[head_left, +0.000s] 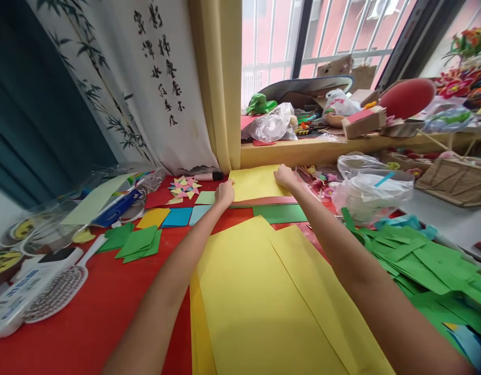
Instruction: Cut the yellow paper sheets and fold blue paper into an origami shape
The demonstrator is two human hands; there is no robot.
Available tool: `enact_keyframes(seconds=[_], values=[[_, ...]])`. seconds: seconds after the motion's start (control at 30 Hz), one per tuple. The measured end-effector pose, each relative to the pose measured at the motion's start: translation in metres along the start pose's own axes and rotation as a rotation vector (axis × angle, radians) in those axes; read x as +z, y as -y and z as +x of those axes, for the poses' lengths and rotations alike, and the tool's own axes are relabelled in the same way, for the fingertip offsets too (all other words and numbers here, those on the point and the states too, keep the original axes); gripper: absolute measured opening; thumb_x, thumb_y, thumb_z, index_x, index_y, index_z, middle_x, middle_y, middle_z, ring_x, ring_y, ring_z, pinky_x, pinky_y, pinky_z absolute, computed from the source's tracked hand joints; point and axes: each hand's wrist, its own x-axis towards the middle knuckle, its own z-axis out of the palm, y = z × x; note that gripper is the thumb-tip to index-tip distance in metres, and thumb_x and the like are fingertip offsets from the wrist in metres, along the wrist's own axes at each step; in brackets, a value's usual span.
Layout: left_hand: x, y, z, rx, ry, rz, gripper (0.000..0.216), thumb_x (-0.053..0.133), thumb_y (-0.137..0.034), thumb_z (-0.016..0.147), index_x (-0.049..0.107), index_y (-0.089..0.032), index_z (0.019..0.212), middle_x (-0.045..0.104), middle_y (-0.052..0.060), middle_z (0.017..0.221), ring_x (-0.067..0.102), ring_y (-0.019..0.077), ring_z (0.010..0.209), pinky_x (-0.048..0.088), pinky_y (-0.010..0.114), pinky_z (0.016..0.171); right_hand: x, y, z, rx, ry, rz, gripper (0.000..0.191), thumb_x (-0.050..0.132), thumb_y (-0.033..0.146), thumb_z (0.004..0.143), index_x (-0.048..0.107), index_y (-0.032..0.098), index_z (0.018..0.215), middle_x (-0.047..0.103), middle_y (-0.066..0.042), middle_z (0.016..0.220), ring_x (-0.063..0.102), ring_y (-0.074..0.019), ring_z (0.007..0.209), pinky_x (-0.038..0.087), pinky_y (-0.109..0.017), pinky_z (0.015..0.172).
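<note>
Yellow card sheets (263, 302), big ones, lie overlapped nearest the camera on the red table cover (107, 312), w/ both forearms stretched out over them. Green paper strips (420, 260) are heaped to the R, a hairbrush (56, 291) and green cut pieces (136, 242) to the L. Further out comes a green sheet (279, 213), then the thin edge of a red sheet (263, 201), then the far yellow sheet (256, 182), which has both hands on it and lies just short of the windowsill (342, 148). L hand (224, 194) sits at its near-L corner, fingers curled under. R hand (285, 176) is at the far-R edge, fingers bent down onto the paper. Both touch the sheet, but can't tell if they pinch it or just press: too small. Prob. step: getting hold of or squaring that sheet, which lies flat, not yet lifted. Next move calls for an even grip at both edges so the paper doesn't buckle, and a path back that doesn't drag the red and green sheets. The plastic bag (365, 187) just R of the R hand and the paper stars (183, 186) near the L hand need room. Beyond hangs a curtain (217, 78).
</note>
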Motion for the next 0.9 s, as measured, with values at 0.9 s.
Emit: enact_keyframes(seconds=[0.9], values=[[0.032, -0.018, 0.016, 0.284, 0.029, 0.58, 0.036, 0.056, -0.031, 0.089, 0.054, -0.014, 0.121, 0.052, 0.011, 0.128, 0.053, 0.0246, 0.115, 0.046, 0.048, 0.095, 0.05, -0.004, 0.0, -0.42, -0.062, -0.208, 0.046, 0.025, 0.009, 0.096, 0.034, 0.007, 0.141, 0.02, -0.021, 0.153, 0.014, -0.0299, 0.143, 0.016, -0.053, 0.111]])
